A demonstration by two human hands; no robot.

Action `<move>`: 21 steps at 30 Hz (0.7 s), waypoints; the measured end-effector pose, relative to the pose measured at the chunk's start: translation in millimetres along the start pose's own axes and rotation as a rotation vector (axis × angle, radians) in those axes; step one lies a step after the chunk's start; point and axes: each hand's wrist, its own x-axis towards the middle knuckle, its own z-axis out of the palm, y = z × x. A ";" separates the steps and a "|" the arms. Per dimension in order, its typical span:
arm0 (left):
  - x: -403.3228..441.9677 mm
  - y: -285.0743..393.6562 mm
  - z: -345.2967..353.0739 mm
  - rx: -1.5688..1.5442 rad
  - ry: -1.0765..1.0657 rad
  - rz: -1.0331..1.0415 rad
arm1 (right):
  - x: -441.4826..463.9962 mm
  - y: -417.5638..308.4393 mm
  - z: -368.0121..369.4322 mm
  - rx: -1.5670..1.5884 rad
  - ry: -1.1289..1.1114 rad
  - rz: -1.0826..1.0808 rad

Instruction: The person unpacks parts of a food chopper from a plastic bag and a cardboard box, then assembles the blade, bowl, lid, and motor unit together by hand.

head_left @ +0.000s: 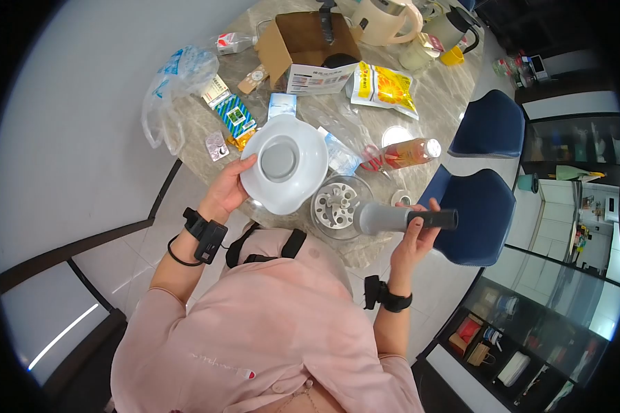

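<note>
Out beyond, the room shows dark-framed shelving [530, 344] on the right and two blue chairs [489, 127] drawn up beside the marbled desk [437, 93]. On it, an open cardboard box [276, 51] sits at the far side, near a yellow packet [384, 88] and a reddish bottle [408, 153]. And here are the pieces, all apart! The left hand [229, 184] is closed on the rim of a broad white piece [306, 148]; a clear bowl [366, 191] rests at the near edge, perforated white insert [322, 216] inside; and the right hand [420, 236] grips a grey-and-black piece [386, 219] beside it. Unpacked, I'd judge, but bowl, white piece and grey-and-black piece unjoined.
</note>
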 end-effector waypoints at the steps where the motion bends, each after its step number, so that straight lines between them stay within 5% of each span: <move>1: 1.5 0.1 0.0 0.004 0.002 -0.010 | 5.8 -6.6 -3.9 0.021 -0.041 0.056; 3: 3.3 -1.4 1.3 -0.009 0.000 -0.011 | 17.0 -4.3 -13.6 -0.224 -0.163 0.147; 5: 6.2 -2.1 -0.1 -0.022 -0.004 0.001 | 24.3 -15.2 1.5 -0.958 -0.569 0.064; 7: 6.3 -1.5 -2.8 -0.046 -0.073 -0.019 | 26.5 -12.2 11.6 -1.134 -0.650 0.012; 9: 2.7 1.3 -0.9 -0.046 -0.053 0.002 | 29.0 -1.4 17.7 -1.572 -0.806 -0.333; 11: -1.3 5.2 0.3 -0.056 -0.033 0.022 | 36.9 0.1 23.1 -1.579 -0.817 -0.426; 15: -6.7 13.4 -7.4 -0.061 -0.025 0.090 | 62.9 -36.4 47.9 -1.208 -0.819 -0.176; 18: -9.7 17.6 -17.7 -0.086 0.000 0.104 | 88.2 -55.3 59.7 -0.605 -0.715 -0.162; 21: -13.9 23.8 -22.7 -0.104 0.018 0.113 | 104.6 -60.6 69.0 -0.638 -0.601 -0.171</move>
